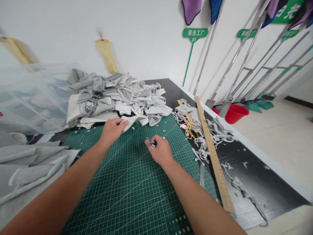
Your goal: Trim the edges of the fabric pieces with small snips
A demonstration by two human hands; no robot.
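Observation:
My left hand (111,131) pinches the end of a piece of white-grey fabric (134,120), which stretches to the right at the front of a heap of grey and white fabric pieces (117,93). Closed around a small blue-handled tool (154,143), my right hand (160,151) is held over the green cutting mat (122,192), to the right of the fabric and apart from it. Most of the tool is hidden by the fingers, so its exact kind is unclear.
Grey fabric (31,169) lies at the left, below a translucent plastic bin (34,98). On the right are a long wooden ruler (212,150), gold-handled scissors (191,132) and fabric scraps (202,148). A red bucket (236,114) stands on the floor beyond the table edge.

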